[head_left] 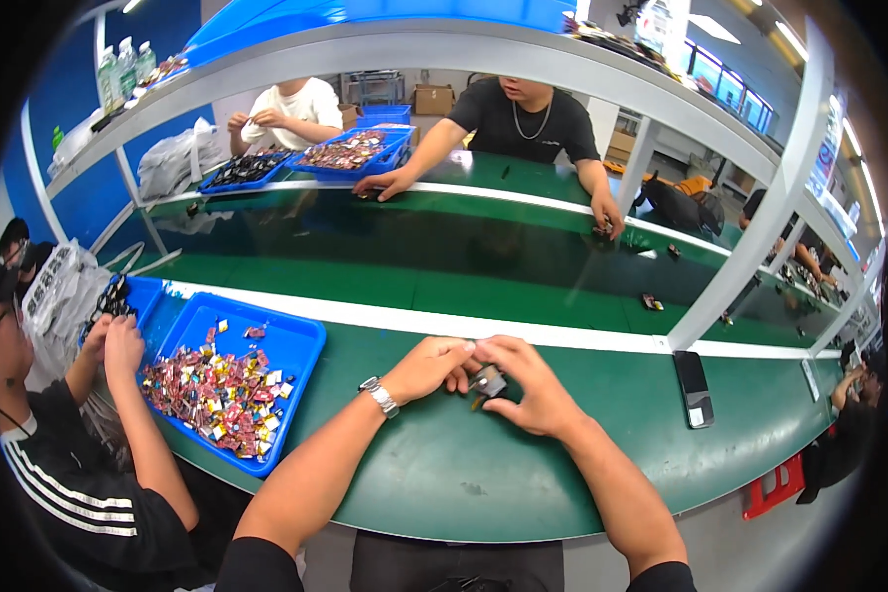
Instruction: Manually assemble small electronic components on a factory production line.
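Just above the green work surface, my right hand [535,391] is closed around a small dark electronic device [488,382], with its thumb below and its fingers above. The device has a pale grey face and a bit of yellow at its lower edge. My left hand [429,371], a metal watch on its wrist, has its fingers curled against the device's left side. Its thumb meets the right fingertips, which partly hide the device. To the left, a blue tray [309,367] holds a heap of small reddish circuit boards with white and yellow parts.
A black phone [694,390] lies to the right, near a metal post [745,247]. Beyond the white rail runs a dark green conveyor belt [414,242] with loose small parts. Co-workers sit at left and across, near more blue trays [390,148]. A shelf [385,49] spans overhead.
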Demonstrator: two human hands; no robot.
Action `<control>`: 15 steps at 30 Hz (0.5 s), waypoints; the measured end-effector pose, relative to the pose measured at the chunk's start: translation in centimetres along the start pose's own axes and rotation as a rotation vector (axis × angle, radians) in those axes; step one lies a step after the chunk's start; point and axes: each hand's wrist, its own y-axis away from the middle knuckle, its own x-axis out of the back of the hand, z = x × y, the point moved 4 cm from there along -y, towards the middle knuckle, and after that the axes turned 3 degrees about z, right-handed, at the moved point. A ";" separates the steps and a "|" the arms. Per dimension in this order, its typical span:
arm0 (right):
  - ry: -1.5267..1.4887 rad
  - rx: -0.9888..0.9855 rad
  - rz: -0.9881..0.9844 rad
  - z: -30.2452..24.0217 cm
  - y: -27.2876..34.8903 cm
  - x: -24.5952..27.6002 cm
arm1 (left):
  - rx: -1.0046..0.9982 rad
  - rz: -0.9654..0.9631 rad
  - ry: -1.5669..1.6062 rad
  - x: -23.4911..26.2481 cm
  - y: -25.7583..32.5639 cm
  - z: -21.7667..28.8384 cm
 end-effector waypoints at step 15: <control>-0.239 -0.151 0.309 3.5 0.8 -2.3 | 0.024 0.188 0.050 -0.6 1.6 0.5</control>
